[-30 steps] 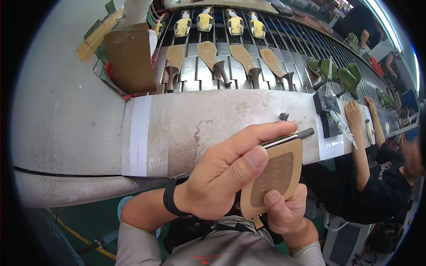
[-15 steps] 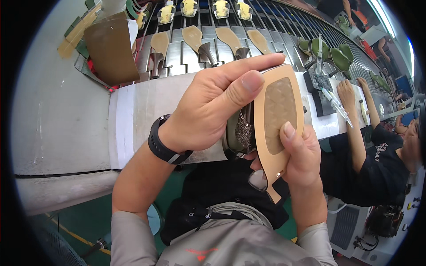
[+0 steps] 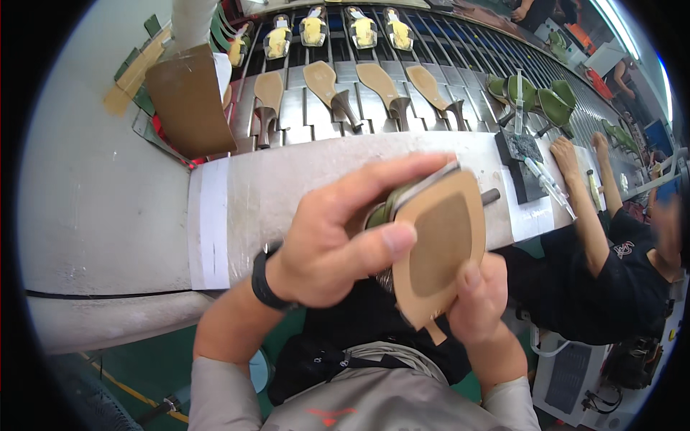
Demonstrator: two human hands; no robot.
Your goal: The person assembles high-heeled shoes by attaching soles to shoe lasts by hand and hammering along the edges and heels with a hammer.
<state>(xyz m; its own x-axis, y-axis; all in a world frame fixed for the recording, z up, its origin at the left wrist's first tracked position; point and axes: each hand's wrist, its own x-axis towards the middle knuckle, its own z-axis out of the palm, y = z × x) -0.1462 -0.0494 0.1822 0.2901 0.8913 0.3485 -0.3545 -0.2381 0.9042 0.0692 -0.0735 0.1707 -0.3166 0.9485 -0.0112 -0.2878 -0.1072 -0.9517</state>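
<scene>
Both hands hold a shoe [image 3: 444, 241] above my lap, at the near edge of the bench, its tan sole with a darker brown inner patch turned towards me. Part of its green upper shows behind the sole, by my left fingers. My left hand [image 3: 327, 248] is closed round its left side, thumb on the sole and fingers over the far end; motion blurs it. My right hand [image 3: 480, 298] grips the lower right edge, thumb against the sole and the other fingers hidden behind. A short dark rod [image 3: 491, 196] sticks out past the shoe's right side; what it belongs to is unclear.
Beyond the pale bench [image 3: 266, 179], tan soles with brown heels [image 3: 346, 109] lie on a metal roller conveyor, with several yellow-topped pieces [image 3: 361, 32] farther back. Green shoes [image 3: 553, 104], a black block [image 3: 521, 169] and syringes [image 3: 550, 179] are at right, near a co-worker's arms [image 3: 583, 215]. Brown board [image 3: 188, 104] stands left.
The shoe and both hands have come down a little towards me, and the shoe has tilted. My left thumb has moved down along the sole. The view has shifted slightly.
</scene>
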